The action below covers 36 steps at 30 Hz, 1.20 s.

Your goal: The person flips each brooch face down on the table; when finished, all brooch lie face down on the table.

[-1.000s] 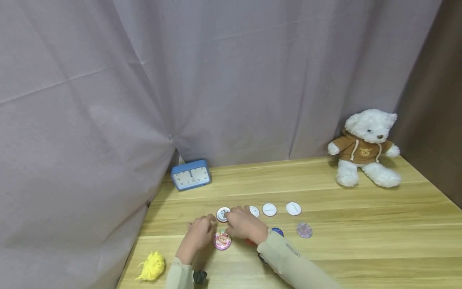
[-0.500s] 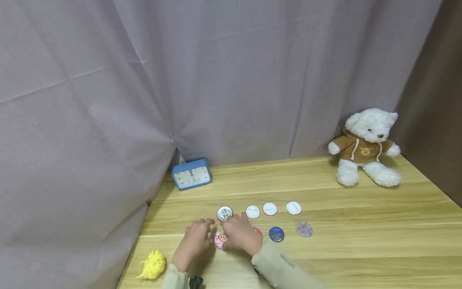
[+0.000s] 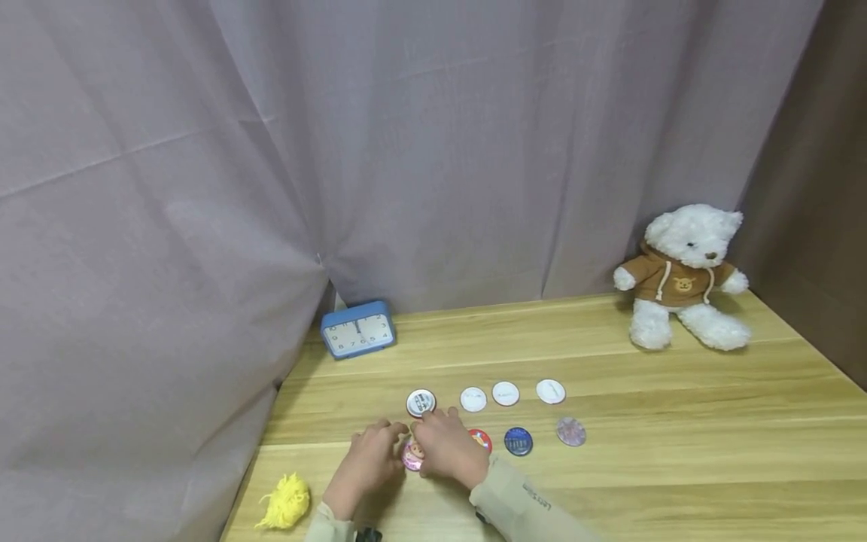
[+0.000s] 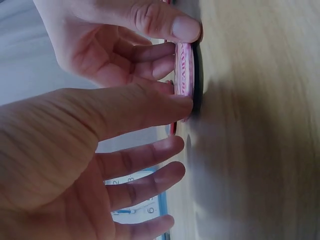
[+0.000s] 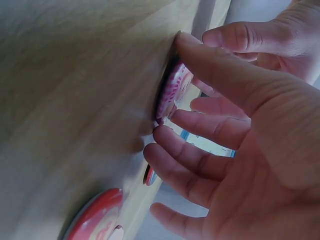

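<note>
A pink round pin badge (image 3: 412, 456) with a cartoon face lies picture side up on the table, between the hands. My right hand (image 3: 450, 448) holds it, thumb at the near edge and fingertips at the far edge. In the right wrist view the pink badge (image 5: 172, 90) sits between that thumb and fingers. My left hand (image 3: 371, 455) is at the badge's left side. In the left wrist view its thumb (image 4: 175, 106) is at the rim of the badge (image 4: 184, 70), while its other fingers are spread apart. Just beyond lies a badge (image 3: 421, 403) with its pin back up.
Several white discs (image 3: 506, 393) lie in the far row. A red badge (image 3: 481, 439), a dark blue badge (image 3: 518, 441) and a pale purple badge (image 3: 572, 431) form the near row. A blue clock (image 3: 358, 331), a yellow yarn bundle (image 3: 284, 502) and a white teddy bear (image 3: 684, 282) stand around.
My right hand has drawn back from the pin-back badge to the pink badge, uncovering the red and blue badges and a white disc. My left hand has moved slightly nearer the body.
</note>
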{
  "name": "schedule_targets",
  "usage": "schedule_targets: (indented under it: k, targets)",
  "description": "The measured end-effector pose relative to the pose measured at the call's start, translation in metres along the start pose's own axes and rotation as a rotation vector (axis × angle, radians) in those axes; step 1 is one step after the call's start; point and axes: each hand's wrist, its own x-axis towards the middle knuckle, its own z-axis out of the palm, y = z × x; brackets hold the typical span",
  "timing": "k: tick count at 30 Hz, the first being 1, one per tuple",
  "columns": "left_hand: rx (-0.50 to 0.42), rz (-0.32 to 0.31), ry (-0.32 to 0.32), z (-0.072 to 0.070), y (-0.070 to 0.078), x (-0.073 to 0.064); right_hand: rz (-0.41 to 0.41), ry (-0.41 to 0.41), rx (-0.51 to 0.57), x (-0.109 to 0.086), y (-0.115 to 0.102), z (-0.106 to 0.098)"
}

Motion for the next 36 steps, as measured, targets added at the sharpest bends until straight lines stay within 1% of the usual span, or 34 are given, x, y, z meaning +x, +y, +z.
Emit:
schedule_targets:
  k: [4, 6, 10, 14, 17, 19, 22, 26, 31, 36]
  targets:
    - [-0.002, 0.019, -0.002, 0.002, -0.001, -0.001, -0.017, 0.024, 0.012, 0.0, 0.0, 0.0]
    - [-0.002, 0.031, 0.005, 0.003, -0.001, -0.002, -0.031, 0.04, -0.004, -0.001, 0.001, 0.0]
    - [0.004, 0.06, 0.037, 0.006, -0.001, -0.004, -0.06, 0.079, -0.052, -0.001, 0.001, 0.003]
    - [0.022, 0.091, 0.07, 0.008, -0.001, -0.005, -0.124, 0.12, -0.146, -0.003, 0.001, 0.004]
    - [0.029, 0.111, 0.084, 0.007, -0.001, -0.006, -0.19, 0.162, -0.21, -0.005, 0.0, 0.002]
    - [0.025, 0.129, 0.094, 0.007, -0.001, -0.005, -0.222, 0.187, -0.22, -0.006, 0.001, 0.001]
    - [0.006, 0.149, 0.109, 0.006, -0.001, -0.005, -0.255, 0.214, -0.208, -0.006, 0.002, 0.0]
    - [-0.029, 0.169, 0.123, 0.005, -0.002, -0.004, -0.282, 0.221, -0.14, -0.007, 0.005, -0.003]
    - [-0.046, 0.175, 0.134, 0.005, -0.004, -0.004, -0.298, 0.189, -0.057, -0.008, 0.007, -0.008]
    - [-0.077, 0.176, 0.145, 0.006, -0.004, -0.005, -0.277, 0.144, -0.001, -0.011, 0.007, -0.011]
